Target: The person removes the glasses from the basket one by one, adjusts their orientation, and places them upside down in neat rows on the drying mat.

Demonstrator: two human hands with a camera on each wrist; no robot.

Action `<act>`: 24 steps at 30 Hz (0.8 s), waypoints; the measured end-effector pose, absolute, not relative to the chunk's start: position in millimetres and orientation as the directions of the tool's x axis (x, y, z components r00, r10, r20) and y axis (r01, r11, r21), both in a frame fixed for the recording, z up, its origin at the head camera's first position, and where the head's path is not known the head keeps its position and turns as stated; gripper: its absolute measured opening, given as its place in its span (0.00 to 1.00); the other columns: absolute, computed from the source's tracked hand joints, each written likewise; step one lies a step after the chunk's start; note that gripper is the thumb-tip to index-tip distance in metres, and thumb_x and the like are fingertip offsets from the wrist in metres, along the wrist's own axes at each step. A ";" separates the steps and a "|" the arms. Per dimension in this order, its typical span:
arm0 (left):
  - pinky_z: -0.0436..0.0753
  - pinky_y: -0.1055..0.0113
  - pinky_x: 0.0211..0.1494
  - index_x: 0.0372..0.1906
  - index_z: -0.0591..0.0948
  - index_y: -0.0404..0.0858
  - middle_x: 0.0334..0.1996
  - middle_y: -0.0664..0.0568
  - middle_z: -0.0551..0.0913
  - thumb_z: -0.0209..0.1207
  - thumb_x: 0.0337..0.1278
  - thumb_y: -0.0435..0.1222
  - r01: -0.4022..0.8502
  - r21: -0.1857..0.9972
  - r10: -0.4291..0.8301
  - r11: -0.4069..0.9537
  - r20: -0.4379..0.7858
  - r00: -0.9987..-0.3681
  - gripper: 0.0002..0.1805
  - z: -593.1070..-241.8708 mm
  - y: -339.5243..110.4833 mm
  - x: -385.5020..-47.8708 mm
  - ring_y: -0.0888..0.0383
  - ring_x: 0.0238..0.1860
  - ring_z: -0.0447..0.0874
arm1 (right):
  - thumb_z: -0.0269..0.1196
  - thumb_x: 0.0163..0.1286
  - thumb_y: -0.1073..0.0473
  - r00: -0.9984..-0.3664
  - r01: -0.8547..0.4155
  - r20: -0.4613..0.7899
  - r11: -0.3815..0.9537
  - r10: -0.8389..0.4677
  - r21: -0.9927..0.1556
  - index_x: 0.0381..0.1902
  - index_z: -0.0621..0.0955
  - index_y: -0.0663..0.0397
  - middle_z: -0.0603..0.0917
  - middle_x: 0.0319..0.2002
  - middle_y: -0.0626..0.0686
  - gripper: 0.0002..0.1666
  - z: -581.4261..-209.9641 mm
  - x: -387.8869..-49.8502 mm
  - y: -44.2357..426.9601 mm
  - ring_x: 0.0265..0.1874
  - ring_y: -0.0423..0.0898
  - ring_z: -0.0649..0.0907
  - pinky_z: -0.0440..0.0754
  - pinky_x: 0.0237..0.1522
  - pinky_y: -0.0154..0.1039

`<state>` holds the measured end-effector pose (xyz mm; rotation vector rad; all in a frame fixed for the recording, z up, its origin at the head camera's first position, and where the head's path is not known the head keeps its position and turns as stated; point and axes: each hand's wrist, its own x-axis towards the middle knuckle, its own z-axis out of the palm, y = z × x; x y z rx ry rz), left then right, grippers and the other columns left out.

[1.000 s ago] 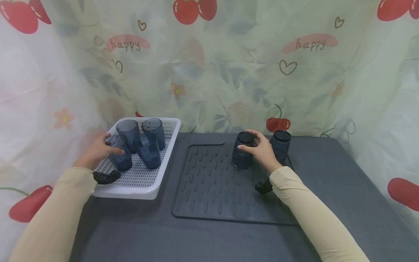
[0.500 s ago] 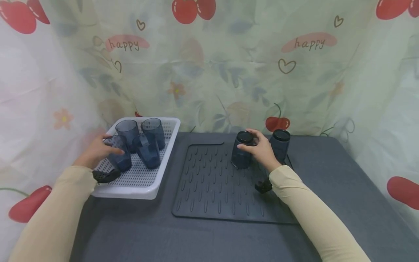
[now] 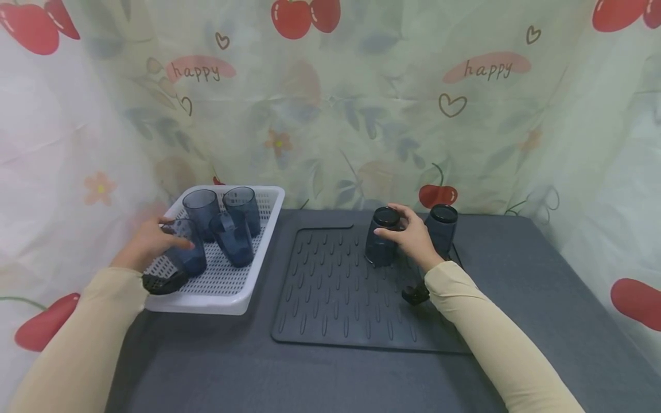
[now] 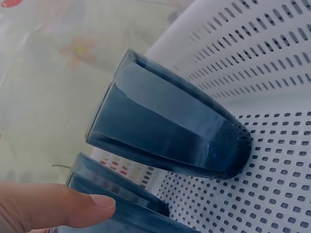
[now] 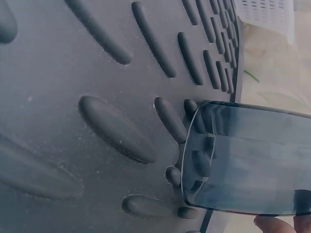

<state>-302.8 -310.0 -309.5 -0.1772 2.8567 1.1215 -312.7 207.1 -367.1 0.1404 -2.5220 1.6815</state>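
In the head view, my left hand grips a blue-tinted drinking glass at the near left of a white perforated basket. That glass leans, its rim towards the hand. The left wrist view shows the thumb across its side, with a second glass tilted beside it. On a dark ribbed drying mat, my right hand holds an upside-down glass near its base. The rim of this glass meets the mat's ridges in the right wrist view.
Another upside-down glass stands right of my right hand, partly hidden by it. Two more glasses stand at the basket's back, including one at its back right. A patterned curtain hangs behind the grey table.
My left hand has shifted slightly left and towards me, and the glass in it has tilted with its rim lower. My right hand and its glass stay in place.
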 end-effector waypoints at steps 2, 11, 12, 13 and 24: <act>0.60 0.36 0.67 0.70 0.48 0.19 0.67 0.20 0.53 0.69 0.46 0.36 -0.130 0.671 -0.087 0.730 -0.098 -0.991 0.54 -310.4 -310.1 -301.4 0.27 0.67 0.54 | 0.71 0.59 0.50 -0.990 -0.136 0.141 0.385 -0.017 -0.913 0.71 0.64 0.42 0.65 0.70 0.54 0.45 -367.2 -312.7 206.8 0.67 0.53 0.71 0.75 0.61 0.54; 0.61 0.36 0.67 0.70 0.49 0.20 0.67 0.20 0.53 0.70 0.44 0.38 -0.119 0.686 -0.081 0.718 -0.087 -0.993 0.55 -309.9 -306.2 -290.4 0.27 0.66 0.55 | 0.71 0.60 0.50 -0.990 -0.138 0.141 0.402 -0.023 -0.905 0.72 0.63 0.43 0.63 0.71 0.54 0.45 -366.8 -312.8 207.1 0.71 0.54 0.66 0.72 0.64 0.54; 0.61 0.36 0.67 0.70 0.49 0.20 0.67 0.20 0.54 0.70 0.44 0.38 -0.113 0.689 -0.075 0.715 -0.085 -0.994 0.55 -309.7 -305.9 -289.3 0.27 0.66 0.56 | 0.71 0.60 0.50 -0.990 -0.139 0.141 0.401 -0.024 -0.906 0.72 0.63 0.43 0.63 0.71 0.54 0.45 -367.0 -313.1 207.2 0.71 0.54 0.65 0.72 0.64 0.54; 0.62 0.36 0.67 0.70 0.50 0.20 0.66 0.20 0.54 0.70 0.44 0.38 -0.107 0.692 -0.069 0.714 -0.083 -0.994 0.55 -309.3 -305.3 -288.1 0.27 0.66 0.56 | 0.71 0.60 0.50 -0.990 -0.139 0.140 0.399 -0.026 -0.907 0.72 0.63 0.43 0.63 0.71 0.54 0.45 -367.2 -313.4 207.3 0.72 0.54 0.64 0.71 0.64 0.54; 0.66 0.38 0.64 0.70 0.52 0.20 0.64 0.22 0.60 0.69 0.47 0.38 -0.074 0.704 -0.049 0.706 -0.056 -0.997 0.52 -302.8 -295.6 -277.5 0.30 0.63 0.61 | 0.71 0.59 0.51 -0.989 -0.146 0.143 0.393 -0.036 -0.908 0.72 0.62 0.45 0.64 0.70 0.55 0.47 -365.3 -313.2 205.4 0.70 0.56 0.66 0.71 0.63 0.56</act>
